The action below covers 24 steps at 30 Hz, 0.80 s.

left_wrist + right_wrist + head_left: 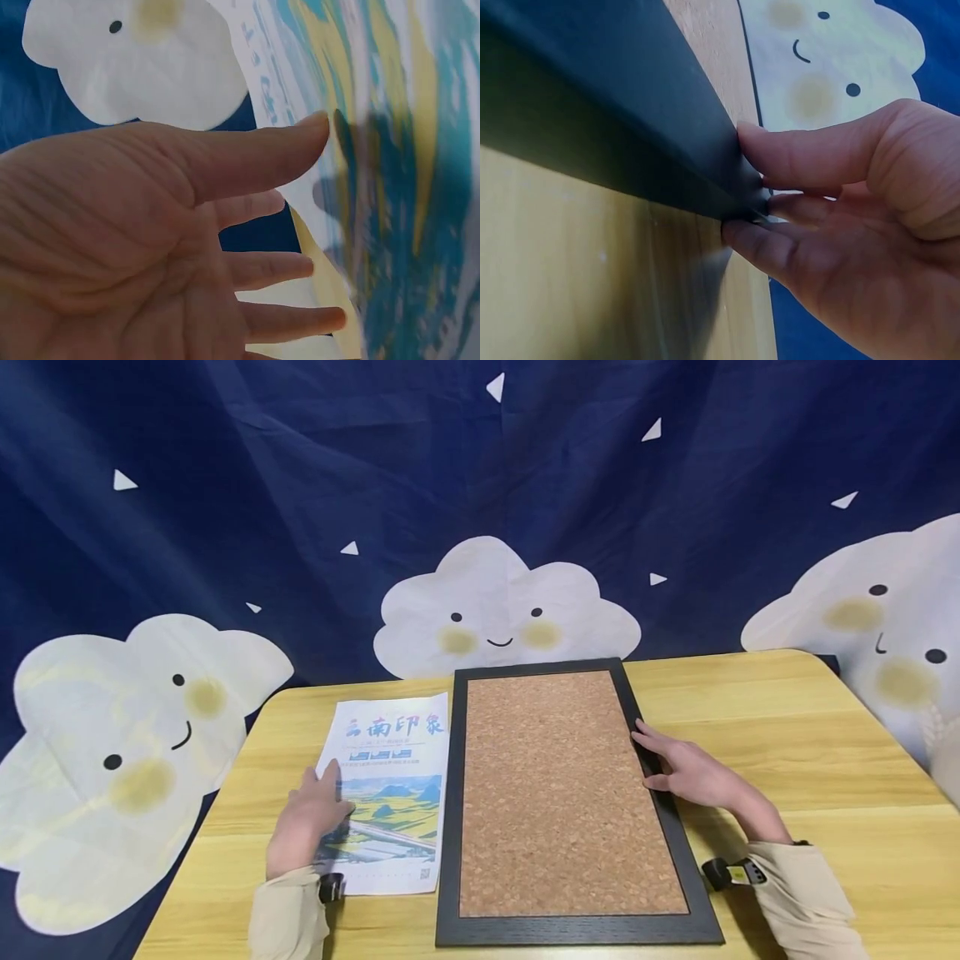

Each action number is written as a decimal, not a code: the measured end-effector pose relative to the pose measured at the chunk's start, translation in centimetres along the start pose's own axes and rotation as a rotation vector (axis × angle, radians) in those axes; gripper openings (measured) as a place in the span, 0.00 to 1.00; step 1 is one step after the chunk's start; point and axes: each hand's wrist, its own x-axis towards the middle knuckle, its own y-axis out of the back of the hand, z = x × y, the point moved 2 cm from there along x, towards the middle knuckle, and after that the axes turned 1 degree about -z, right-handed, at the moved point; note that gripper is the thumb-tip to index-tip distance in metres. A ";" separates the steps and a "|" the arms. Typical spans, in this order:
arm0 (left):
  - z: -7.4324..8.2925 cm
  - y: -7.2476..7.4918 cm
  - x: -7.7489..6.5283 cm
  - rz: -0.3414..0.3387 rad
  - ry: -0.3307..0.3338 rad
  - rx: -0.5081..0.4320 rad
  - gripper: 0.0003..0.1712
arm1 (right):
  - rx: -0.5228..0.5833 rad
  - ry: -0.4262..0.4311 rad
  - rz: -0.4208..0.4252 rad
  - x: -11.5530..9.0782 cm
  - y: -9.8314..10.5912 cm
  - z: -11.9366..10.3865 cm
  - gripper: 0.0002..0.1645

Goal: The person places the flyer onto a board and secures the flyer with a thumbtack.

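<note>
A cork board [570,802] in a black frame lies on the wooden table in front of me. Its right edge is pinched by my right hand [697,768], thumb on the frame [652,90] and fingertips low along its side in the right wrist view. Left of the board lies a printed poster [393,793] with Chinese characters and a landscape picture. My left hand [311,810] is at the poster's left edge, fingers extended over its margin. In the left wrist view the thumb reaches to the poster's printed face, with the fingers spread and straight.
The wooden table [787,735] extends to both sides of the board and poster. Behind it hangs a dark blue curtain [300,485] with white smiling clouds and small triangles. A dark wrist device [723,872] sits at the right cuff.
</note>
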 end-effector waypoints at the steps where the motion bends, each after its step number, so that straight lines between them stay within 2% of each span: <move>1: -0.2 0.0 0.0 -0.001 0.005 -0.002 0.47 | 0.009 0.002 -0.010 0.0 0.0 0.1 0.45; 6: -1.0 0.1 0.1 -0.019 0.024 -0.008 0.49 | 0.043 0.025 -0.040 -0.1 0.1 0.4 0.45; 13: -1.0 0.3 0.4 -0.011 0.039 0.001 0.50 | 0.066 0.031 -0.061 0.0 0.1 0.5 0.45; 24: -2.0 0.6 0.8 0.024 0.108 -0.087 0.54 | 0.072 0.031 -0.058 0.0 0.3 0.6 0.45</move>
